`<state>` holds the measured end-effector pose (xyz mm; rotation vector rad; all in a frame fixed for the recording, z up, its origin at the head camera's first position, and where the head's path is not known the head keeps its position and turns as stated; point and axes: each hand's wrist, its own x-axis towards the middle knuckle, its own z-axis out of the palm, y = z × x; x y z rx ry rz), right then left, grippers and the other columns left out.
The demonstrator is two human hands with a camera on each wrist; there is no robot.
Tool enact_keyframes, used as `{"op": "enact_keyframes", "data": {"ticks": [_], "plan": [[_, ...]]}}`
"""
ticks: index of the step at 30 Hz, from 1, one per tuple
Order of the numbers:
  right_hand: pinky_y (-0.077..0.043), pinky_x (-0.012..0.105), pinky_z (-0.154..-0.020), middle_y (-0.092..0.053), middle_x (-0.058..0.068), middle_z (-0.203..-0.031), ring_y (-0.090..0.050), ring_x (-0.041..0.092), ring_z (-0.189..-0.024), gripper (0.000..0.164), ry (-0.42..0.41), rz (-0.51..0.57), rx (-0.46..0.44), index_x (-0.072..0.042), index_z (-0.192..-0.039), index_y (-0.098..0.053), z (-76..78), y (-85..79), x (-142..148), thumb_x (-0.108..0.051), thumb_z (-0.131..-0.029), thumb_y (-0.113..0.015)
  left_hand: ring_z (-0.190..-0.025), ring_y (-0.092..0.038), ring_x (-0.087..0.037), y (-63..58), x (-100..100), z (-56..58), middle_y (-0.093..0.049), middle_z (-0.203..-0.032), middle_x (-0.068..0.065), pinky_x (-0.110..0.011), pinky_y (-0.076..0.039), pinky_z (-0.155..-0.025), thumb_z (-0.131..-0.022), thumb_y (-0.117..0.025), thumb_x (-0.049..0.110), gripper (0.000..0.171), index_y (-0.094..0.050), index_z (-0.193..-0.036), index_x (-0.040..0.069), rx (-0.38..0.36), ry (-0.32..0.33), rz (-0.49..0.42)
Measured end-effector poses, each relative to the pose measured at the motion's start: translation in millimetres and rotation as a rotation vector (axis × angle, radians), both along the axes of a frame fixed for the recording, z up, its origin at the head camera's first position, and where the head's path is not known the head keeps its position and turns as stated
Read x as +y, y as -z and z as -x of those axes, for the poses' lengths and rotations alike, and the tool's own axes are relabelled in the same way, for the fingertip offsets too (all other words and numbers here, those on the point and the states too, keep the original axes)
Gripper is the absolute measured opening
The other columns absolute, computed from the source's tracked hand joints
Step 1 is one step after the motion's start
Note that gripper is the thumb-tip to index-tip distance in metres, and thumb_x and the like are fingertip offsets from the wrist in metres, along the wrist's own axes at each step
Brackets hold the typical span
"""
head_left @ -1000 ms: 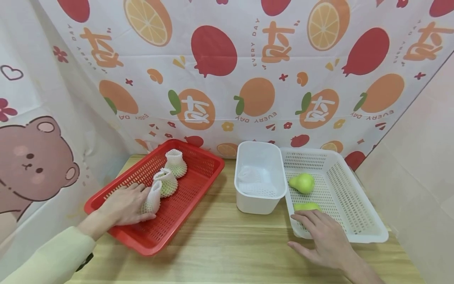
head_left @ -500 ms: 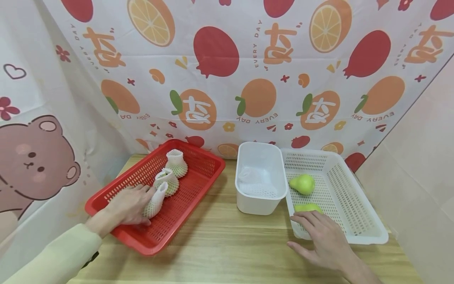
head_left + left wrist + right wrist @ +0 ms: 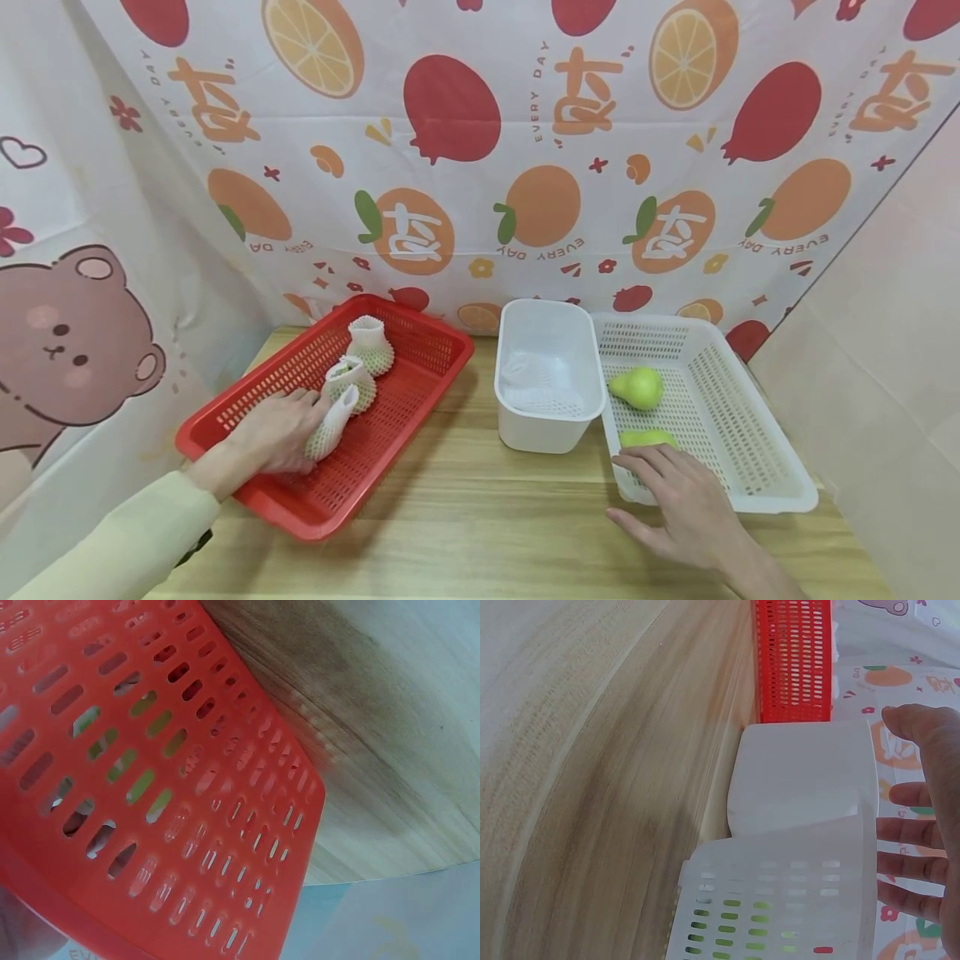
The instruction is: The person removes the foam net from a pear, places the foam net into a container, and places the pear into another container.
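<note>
My left hand [image 3: 273,429] reaches into the red basket [image 3: 444,387] and grips the nearest pear in a white foam net [image 3: 327,432], its sleeve end leaning right. Two more netted pears [image 3: 351,385] [image 3: 371,348] stand behind it. In the left wrist view, the basket wall [image 3: 247,802] hides most of that grip; green shows through the slots. Over the near rim of the white basket [image 3: 772,433], my right hand [image 3: 686,500] hovers or rests with fingers spread. Its fingertips cover part of a bare green pear [image 3: 648,437]; another bare pear [image 3: 637,388] lies behind it.
Between the two baskets stands a white bin [image 3: 550,429] with a crumpled white foam net [image 3: 525,367] inside. All stand on a wooden table [image 3: 465,517]. A fruit-print cloth [image 3: 480,200] hangs behind, and a bear-print cloth [image 3: 67,350] at left.
The netted pear in my left hand has tipped, its sleeve end swinging right and away, and my left thumb has drawn back a little. My right hand stays put.
</note>
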<state>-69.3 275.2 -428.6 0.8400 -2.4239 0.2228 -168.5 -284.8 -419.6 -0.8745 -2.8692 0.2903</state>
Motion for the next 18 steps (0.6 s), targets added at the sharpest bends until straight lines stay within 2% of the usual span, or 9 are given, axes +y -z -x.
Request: {"op": "enact_keyframes", "data": {"ticks": [5,9,13,18], "plan": [[-0.059,0.038,-0.087,-0.075,-0.003,-0.119,-0.07,0.017,-0.107,0.063,0.002,-0.005,0.0,-0.018,-0.122,-0.073,-0.3,0.2,0,-0.06,-0.076,-0.084,-0.092,-0.068,-0.033,-1.2,-1,-2.5,-0.068,-0.099,-0.014,-0.051,-0.061,-0.079,-0.051,-0.1,0.048,0.098,-0.058,-0.124,-0.002,0.003,-0.013,0.025],[-0.059,0.038,-0.088,-0.074,-0.004,-0.119,-0.07,0.018,-0.107,0.064,0.004,-0.005,-0.003,-0.018,-0.122,-0.073,-0.2,-0.1,1,-0.06,-0.075,-0.085,-0.093,-0.069,-0.035,-5.1,-3,-5.0,-0.068,-0.099,-0.015,-0.053,-0.061,-0.079,-0.05,-0.1,0.052,0.101,-0.058,-0.124,-0.001,0.002,-0.028,0.017],[-0.06,0.038,-0.086,-0.074,-0.004,-0.119,-0.07,0.018,-0.107,0.064,0.005,-0.008,-0.003,-0.018,-0.123,-0.073,0.0,-0.7,2,-0.062,-0.078,-0.082,-0.09,-0.068,-0.033,-11.2,-5,-7.1,-0.066,-0.095,-0.012,-0.052,-0.061,-0.079,-0.048,-0.1,0.052,0.094,-0.059,-0.116,0.002,0.014,-0.032,0.001],[-0.06,0.038,-0.083,-0.074,-0.004,-0.119,-0.07,0.017,-0.106,0.067,0.007,-0.008,0.002,-0.018,-0.122,-0.073,-0.4,-1.2,1,-0.057,-0.071,-0.088,-0.094,-0.068,-0.035,-20.5,-4,-12.3,-0.067,-0.097,-0.012,-0.054,-0.061,-0.083,-0.05,-0.1,0.05,0.089,-0.058,-0.114,0.004,0.009,-0.045,-0.025]]}}
